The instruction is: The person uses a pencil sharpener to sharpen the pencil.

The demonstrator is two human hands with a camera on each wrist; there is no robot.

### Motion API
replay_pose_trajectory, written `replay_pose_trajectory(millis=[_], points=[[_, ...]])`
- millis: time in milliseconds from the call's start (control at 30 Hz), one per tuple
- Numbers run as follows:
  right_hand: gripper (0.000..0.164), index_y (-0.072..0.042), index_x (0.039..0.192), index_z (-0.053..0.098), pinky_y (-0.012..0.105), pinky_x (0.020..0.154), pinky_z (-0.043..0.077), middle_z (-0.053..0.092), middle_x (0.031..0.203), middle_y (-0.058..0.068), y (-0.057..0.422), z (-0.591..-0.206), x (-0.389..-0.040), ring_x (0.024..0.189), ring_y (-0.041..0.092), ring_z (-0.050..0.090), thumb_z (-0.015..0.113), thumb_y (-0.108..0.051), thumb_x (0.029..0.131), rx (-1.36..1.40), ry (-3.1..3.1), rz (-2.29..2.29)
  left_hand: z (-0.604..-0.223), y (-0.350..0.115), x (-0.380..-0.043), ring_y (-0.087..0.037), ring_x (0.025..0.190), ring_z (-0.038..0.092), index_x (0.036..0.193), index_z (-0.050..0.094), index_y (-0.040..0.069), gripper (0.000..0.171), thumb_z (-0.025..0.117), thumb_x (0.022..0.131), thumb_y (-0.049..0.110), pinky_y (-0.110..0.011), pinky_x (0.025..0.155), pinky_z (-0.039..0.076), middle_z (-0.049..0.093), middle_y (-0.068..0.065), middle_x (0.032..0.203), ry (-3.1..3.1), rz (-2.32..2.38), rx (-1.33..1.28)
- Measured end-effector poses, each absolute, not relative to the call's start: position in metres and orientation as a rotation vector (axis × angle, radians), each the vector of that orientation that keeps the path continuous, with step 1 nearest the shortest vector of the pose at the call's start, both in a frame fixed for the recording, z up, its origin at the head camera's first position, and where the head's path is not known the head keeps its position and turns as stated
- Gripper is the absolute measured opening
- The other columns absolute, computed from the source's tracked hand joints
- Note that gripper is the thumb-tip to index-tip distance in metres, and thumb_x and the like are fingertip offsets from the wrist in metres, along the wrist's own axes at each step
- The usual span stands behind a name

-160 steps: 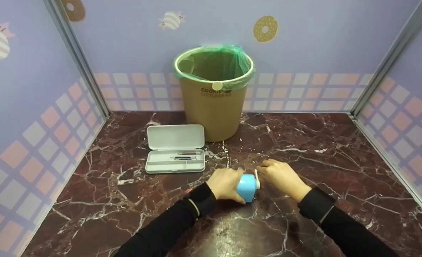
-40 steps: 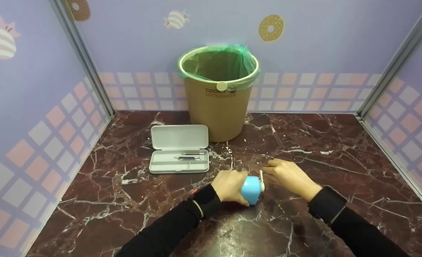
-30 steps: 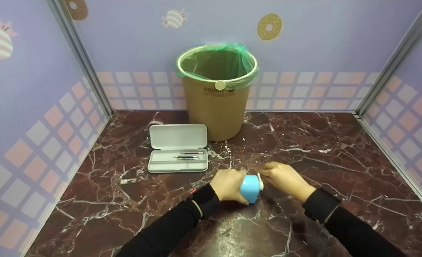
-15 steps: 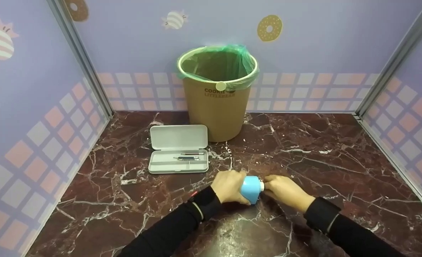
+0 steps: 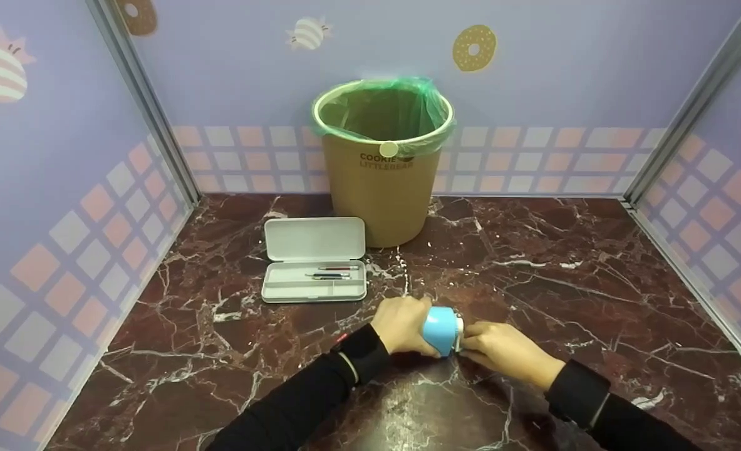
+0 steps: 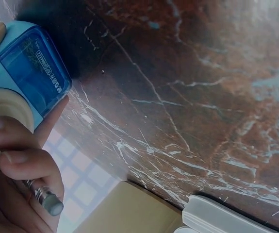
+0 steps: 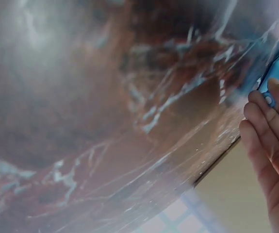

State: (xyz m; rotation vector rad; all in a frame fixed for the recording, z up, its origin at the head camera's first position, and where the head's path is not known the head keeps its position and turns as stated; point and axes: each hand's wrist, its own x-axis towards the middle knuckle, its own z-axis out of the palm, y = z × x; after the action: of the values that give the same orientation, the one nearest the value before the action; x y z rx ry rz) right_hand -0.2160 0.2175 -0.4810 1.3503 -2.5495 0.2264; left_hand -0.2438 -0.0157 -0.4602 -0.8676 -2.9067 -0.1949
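A light blue crank pencil sharpener [image 5: 440,331] lies on the marble table. My left hand [image 5: 403,326] grips it from the left, covering much of its body. The left wrist view shows the clear blue shavings drawer [image 6: 36,73] with dark bits inside, and the round cream front part [image 6: 13,104]. A pencil's eraser end [image 6: 52,204] in its metal band pokes out between the left hand's fingers; the rest of the pencil is hidden. My right hand [image 5: 502,348] pinches the knob [image 7: 269,99] of the crank at the sharpener's right end; the crank arm [image 5: 458,338] points down toward me.
An open white pencil case [image 5: 295,292] holds several pencils [image 5: 332,276] left of the hands. Behind it stands a brown bin [image 5: 383,194] lined with a green bag [image 5: 430,103]. Patterned panels [image 5: 545,156] enclose the back and sides. Small pale specks dot the tabletop.
My right hand has moved down and toward me, turning the crank from pointing up to pointing down. The left hand and the sharpener stay in place.
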Motion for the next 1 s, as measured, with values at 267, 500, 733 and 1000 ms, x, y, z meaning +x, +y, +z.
replay_pose_trajectory(millis=[267,500,733,1000], points=[[0.011,-0.014,0.093,0.078,0.026,0.066,0.057,0.072,0.089,-0.003,0.218,-0.472,-0.205,0.077,0.010,0.068,0.082,-0.016,0.083,1.370,-2.460,0.257,-0.458,-0.016,-0.244,-0.015,0.081,0.071,0.107,0.066,0.016,0.073,0.093,0.057,0.062,-0.031,0.062,0.054,0.076,0.001,0.092,-2.940,-0.193,-0.859],[0.014,-0.013,0.093,0.076,0.025,0.063,0.053,0.069,0.087,-0.004,0.219,-0.465,-0.200,0.075,0.009,0.065,0.083,-0.016,0.082,1.389,-2.409,0.224,-0.455,-0.013,-0.244,-0.018,0.081,0.072,0.106,0.067,0.014,0.074,0.095,0.055,0.058,-0.033,0.064,0.056,0.076,-0.001,0.093,-2.976,-0.178,-0.850],[0.015,-0.012,0.093,0.076,0.023,0.062,0.051,0.066,0.084,-0.004,0.221,-0.458,-0.196,0.073,0.007,0.062,0.084,-0.016,0.081,1.388,-2.391,0.256,-0.453,-0.010,-0.243,-0.018,0.082,0.073,0.105,0.068,0.014,0.074,0.096,0.053,0.058,-0.034,0.064,0.057,0.076,0.000,0.093,-2.978,-0.132,-0.833],[0.020,-0.009,0.096,0.076,0.021,0.064,0.051,0.066,0.084,-0.003,0.223,-0.446,-0.196,0.074,0.008,0.060,0.085,-0.010,0.078,1.405,-2.333,0.241,-0.456,-0.011,-0.243,-0.018,0.082,0.074,0.104,0.068,0.014,0.072,0.096,0.053,0.058,-0.035,0.062,0.057,0.077,0.000,0.093,-2.940,-0.117,-0.856]])
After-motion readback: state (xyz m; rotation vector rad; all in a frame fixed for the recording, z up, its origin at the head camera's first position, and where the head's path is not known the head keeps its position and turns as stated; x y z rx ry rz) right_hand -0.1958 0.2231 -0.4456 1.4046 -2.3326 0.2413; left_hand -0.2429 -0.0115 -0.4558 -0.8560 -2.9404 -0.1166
